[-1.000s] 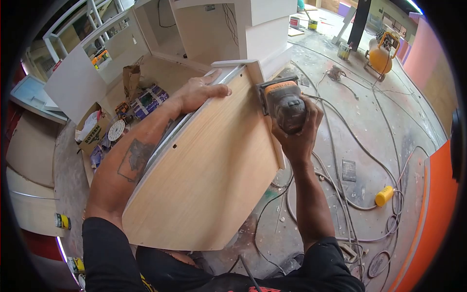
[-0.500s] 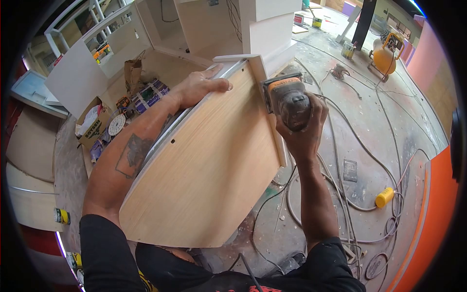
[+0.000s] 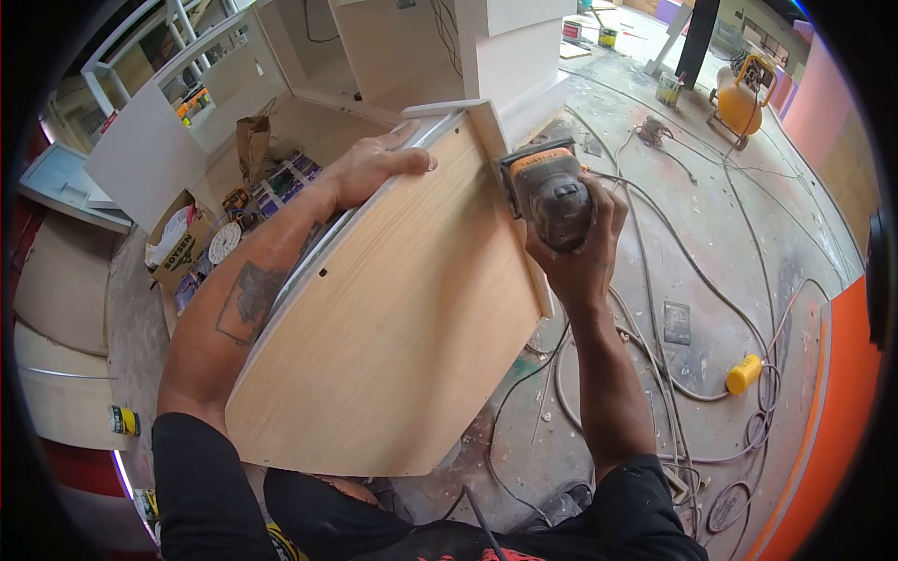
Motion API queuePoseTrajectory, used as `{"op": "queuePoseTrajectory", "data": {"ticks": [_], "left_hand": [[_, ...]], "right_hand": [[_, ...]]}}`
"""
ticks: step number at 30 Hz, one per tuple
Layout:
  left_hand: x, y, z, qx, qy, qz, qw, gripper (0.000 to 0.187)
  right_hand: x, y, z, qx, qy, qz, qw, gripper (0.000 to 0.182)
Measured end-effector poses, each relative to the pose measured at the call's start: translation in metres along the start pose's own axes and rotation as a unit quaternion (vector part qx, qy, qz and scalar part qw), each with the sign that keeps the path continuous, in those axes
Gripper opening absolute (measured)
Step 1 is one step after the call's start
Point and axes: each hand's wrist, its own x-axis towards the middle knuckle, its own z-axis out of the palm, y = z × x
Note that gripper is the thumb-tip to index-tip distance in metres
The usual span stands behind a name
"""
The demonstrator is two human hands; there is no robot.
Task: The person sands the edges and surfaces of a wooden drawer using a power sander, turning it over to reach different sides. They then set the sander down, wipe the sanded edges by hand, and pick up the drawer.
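Note:
A wooden drawer (image 3: 383,318) with a pale wood-grain side leans tilted across my lap, its front panel (image 3: 486,131) towards the far right. My left hand (image 3: 382,168) grips its upper left edge beside a metal slide rail (image 3: 351,224), thumb lying over the wood side. In my right hand (image 3: 587,252) is a black and orange electric sander (image 3: 557,187), fingers wrapped round its body. The sander's flat pad is turned against the outer face of the front panel. How much of the pad touches is hard to see.
Cables (image 3: 645,271) snake over the paint-spotted floor on the right, with a yellow connector (image 3: 744,374) among them. A yellow air compressor (image 3: 739,103) stands at the back right. White cabinets (image 3: 519,56) are ahead; a cardboard box (image 3: 182,243) sits left. An orange panel (image 3: 814,449) borders the right.
The sander and my right hand have shifted slightly left. The drawer has moved a little up and left in view, with my left hand still on its edge.

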Motion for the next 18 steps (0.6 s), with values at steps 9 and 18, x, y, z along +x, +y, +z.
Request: {"op": "queuePoseTrajectory", "data": {"ticks": [9, 18], "left_hand": [[0.003, -0.006, 0.001, -0.002, 0.016, 0.015, 1.000, 0.115], [0.000, -0.003, 0.003, -0.009, 0.022, 0.004, 1.000, 0.113]], "right_hand": [[0.023, -0.019, 0.006, 0.023, -0.025, 0.021, 0.999, 0.088], [0.006, -0.005, 0.002, -0.016, -0.028, 0.017, 0.999, 0.084]]}}
